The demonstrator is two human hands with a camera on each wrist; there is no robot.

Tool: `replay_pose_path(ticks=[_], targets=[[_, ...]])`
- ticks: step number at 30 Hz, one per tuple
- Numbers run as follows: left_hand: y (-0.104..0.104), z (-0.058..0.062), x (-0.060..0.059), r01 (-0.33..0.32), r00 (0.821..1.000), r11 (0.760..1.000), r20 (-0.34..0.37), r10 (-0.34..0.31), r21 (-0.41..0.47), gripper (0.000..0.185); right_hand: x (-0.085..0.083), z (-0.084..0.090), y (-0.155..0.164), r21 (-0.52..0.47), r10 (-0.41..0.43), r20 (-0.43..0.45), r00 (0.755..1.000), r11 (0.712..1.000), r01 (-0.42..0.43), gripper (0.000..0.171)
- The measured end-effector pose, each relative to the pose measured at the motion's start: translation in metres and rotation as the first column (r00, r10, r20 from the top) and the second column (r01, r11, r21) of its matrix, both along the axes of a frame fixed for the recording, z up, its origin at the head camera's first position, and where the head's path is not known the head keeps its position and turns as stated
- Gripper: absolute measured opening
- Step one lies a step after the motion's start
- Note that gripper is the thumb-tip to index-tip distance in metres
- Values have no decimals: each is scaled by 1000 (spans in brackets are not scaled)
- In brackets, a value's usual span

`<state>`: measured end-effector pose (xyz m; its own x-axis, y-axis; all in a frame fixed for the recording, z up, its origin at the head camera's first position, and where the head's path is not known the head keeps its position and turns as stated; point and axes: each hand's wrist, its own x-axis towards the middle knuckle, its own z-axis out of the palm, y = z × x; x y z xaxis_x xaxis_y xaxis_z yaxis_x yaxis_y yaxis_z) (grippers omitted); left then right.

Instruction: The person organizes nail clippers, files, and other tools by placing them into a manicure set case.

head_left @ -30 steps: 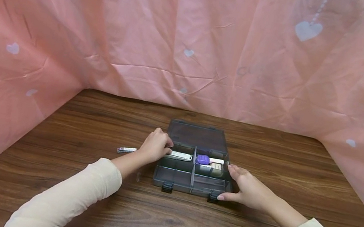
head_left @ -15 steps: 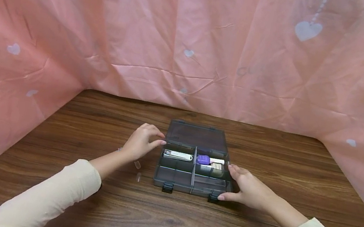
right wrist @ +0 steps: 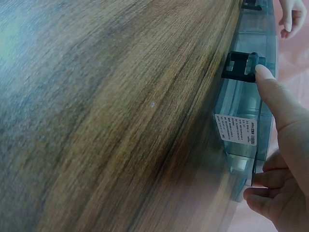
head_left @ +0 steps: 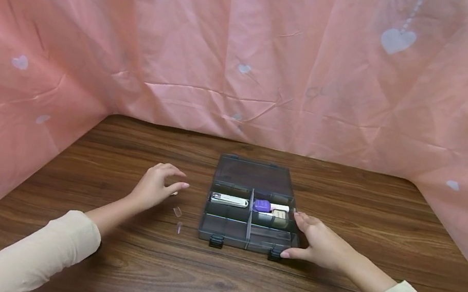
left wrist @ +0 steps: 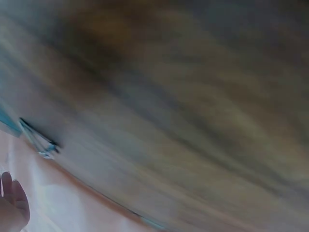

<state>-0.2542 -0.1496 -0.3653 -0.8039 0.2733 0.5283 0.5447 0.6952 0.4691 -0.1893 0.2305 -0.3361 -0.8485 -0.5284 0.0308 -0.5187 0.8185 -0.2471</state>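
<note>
- Clipper [head_left: 229,200] and bottles [head_left: 261,205] lie in your open box [head_left: 256,246];
- two clear pieces [head_left: 177,212] lie outside;
- your left hand [head_left: 157,186], fingers parted, seems empty;
- your right hand [head_left: 321,242] pinches the box

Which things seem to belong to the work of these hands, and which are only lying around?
Likely work:
translucent grey plastic box, touched by right hand
silver metal nail clipper, purple bottle, both inside
perhaps small clear pieces near left hand

Probably only surroundings:
pink heart-patterned curtain
brown wooden table
</note>
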Motion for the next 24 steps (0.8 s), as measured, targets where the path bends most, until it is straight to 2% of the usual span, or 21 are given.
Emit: replay_pose_path(ticks=[4,10,17,20,24], targets=[[-12,-4,2,-27,999,999,28,27,21,28,0,1,0,2,-2,7,1000,1000,2,95],[-29,-9,7,-67,991,996,117,61,54,29,0,1,0,5,-5,11,1000,1000,5,96],[-48,-16,11,-108,973,994,206,106,0,30,0,2,0,7,-8,16,1000,1000,8,97],[-53,-19,12,-108,965,994,240,108,-16,30,0,2,0,9,-7,18,1000,1000,7,97],[-55,-22,12,-91,964,995,247,96,-34,27,0,2,0,10,-5,21,1000,1000,5,96]])
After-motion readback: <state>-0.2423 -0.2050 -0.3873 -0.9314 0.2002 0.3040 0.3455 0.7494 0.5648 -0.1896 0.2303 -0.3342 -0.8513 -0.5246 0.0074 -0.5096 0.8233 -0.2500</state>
